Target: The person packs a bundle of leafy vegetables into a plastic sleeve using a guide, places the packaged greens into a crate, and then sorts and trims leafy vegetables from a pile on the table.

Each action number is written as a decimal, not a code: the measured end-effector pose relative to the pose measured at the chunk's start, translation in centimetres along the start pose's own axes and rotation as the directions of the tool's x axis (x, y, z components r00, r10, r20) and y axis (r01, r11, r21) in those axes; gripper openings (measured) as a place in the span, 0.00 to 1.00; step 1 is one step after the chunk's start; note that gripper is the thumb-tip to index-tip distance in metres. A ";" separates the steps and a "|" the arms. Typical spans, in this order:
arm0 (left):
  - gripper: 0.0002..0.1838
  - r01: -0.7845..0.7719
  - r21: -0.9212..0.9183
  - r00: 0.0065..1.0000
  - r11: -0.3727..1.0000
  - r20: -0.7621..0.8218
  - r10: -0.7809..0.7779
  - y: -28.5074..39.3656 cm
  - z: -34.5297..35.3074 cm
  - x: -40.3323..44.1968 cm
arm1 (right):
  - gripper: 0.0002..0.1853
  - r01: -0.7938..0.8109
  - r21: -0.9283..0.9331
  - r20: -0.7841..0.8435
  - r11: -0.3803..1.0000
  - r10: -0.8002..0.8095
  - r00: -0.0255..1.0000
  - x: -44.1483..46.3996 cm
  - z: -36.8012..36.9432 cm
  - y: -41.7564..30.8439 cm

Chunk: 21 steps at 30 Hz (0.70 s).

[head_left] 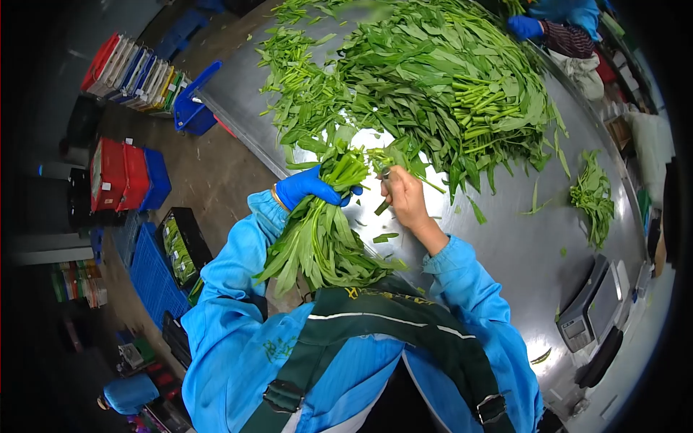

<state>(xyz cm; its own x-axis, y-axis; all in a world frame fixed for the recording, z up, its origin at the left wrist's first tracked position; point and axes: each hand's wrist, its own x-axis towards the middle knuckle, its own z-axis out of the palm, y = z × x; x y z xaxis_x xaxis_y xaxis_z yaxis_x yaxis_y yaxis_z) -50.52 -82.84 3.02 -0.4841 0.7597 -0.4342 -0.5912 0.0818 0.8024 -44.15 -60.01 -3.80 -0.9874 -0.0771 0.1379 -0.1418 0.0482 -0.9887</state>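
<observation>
My left hand (307, 189), in a blue glove, is wrapped round a bunch of water spinach (325, 242). The stem ends (345, 167) point up and away from me, while the leaves hang toward my apron. Just right of those stems is my bare right hand (406, 198), closed in a fist. Cut stem pieces (382, 157) show at its fingertips, and a short dark green strip pokes out below it. What the fist grips is mostly hidden. Beyond both hands a big heap of water spinach (433, 79) covers the metal table (498, 224).
Loose trimmings (299, 72) lie at the table's far left. A small bunch (593, 198) and a weighing scale (588, 307) are on the right. Another person's blue-gloved hand (525, 27) is at the far edge. Red crates (115, 173) and a blue crate (155, 274) stand on the left floor.
</observation>
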 end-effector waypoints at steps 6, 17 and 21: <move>0.23 0.053 0.932 0.958 0.360 -0.149 0.246 1.7 -1.5 -0.4 | 0.18 -0.108 0.079 0.023 0.991 0.107 0.994 -0.4 -1.0 -3.4; 0.27 0.282 0.945 0.757 0.164 -0.325 0.567 2.6 -0.1 -1.5 | 0.16 -0.102 -0.118 0.031 0.988 0.107 0.994 -1.8 1.8 1.5; 0.27 0.127 0.889 0.647 0.440 -0.410 0.643 0.5 -2.1 -1.4 | 0.14 -0.368 -0.173 -0.008 0.914 0.372 0.928 -6.9 -1.2 6.1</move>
<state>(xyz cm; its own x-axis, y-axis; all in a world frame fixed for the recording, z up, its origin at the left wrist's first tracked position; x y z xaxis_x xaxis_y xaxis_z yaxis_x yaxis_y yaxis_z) -51.46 -85.24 3.14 -0.9578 0.2795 0.0666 0.2521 0.7061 0.6617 -38.29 -58.02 -10.72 -0.9699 -0.0458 -0.2394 0.2214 0.2449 -0.9439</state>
